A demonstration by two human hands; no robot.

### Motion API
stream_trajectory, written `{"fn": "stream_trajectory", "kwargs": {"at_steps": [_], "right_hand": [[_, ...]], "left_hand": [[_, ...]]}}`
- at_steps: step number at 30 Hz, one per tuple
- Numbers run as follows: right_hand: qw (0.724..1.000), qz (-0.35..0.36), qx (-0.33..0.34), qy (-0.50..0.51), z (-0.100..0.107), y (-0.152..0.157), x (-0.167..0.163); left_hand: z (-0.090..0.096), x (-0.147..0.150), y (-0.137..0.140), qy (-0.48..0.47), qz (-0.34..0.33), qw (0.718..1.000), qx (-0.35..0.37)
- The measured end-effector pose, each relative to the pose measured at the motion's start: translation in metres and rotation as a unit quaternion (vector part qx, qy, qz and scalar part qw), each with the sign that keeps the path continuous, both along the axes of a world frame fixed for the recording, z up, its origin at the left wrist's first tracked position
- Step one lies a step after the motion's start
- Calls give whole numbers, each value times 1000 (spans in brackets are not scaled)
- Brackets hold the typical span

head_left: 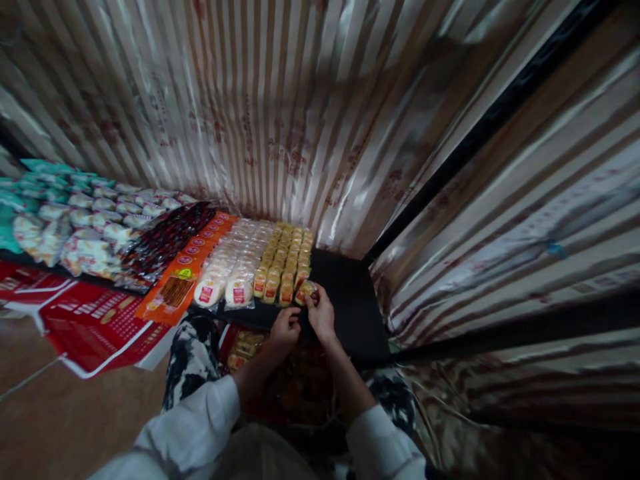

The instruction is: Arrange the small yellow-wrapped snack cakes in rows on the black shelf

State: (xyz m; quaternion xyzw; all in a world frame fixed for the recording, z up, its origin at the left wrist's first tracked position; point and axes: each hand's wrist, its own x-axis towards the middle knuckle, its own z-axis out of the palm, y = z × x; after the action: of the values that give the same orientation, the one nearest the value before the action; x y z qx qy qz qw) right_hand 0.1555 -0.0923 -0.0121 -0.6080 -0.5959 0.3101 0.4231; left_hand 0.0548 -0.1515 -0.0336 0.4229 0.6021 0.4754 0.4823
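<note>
My right hand (321, 313) grips a small yellow wrapped snack cake (304, 291) at the front of the rightmost row on the black shelf (350, 293). Just left of it, my left hand (286, 329) hovers at the shelf's front edge with its fingers curled; what they hold, if anything, is hidden. Several rows of yellow wrapped cakes (281, 257) stand side by side behind my hands. Beside these rows lie clear packs of round white cakes (239, 292) with red labels. Below my forearms, a box of more wrapped cakes (245, 347) shows between my knees.
Orange snack packs (173, 297), dark red wrapped packets (173, 240) and white-and-teal packets (90, 220) line the shelf leftward. A red printed banner (100, 327) hangs from its front. Striped plastic sheeting (280, 120) forms the back wall, with a dark pole (480, 140) at right.
</note>
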Motion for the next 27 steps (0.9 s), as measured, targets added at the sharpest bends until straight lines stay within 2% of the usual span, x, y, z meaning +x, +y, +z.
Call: {"fn": "stream_trajectory", "kwargs": {"at_steps": [7,12,22,27], "right_hand": [[999,18,31,-8,-8,13,-8],[999,3,30,-17,-20,12,-11],[993,-11,24,-112,-30,8,-15],[992,-5,33,-122,-29,4,-15]], "left_hand": [[3,-1,11,-7,12,1000,-26],[4,-4,13,-11,32,999,-32],[1,-8,18,-1,27,1000,-11],[9,-13,7,64,20,997,22]]}}
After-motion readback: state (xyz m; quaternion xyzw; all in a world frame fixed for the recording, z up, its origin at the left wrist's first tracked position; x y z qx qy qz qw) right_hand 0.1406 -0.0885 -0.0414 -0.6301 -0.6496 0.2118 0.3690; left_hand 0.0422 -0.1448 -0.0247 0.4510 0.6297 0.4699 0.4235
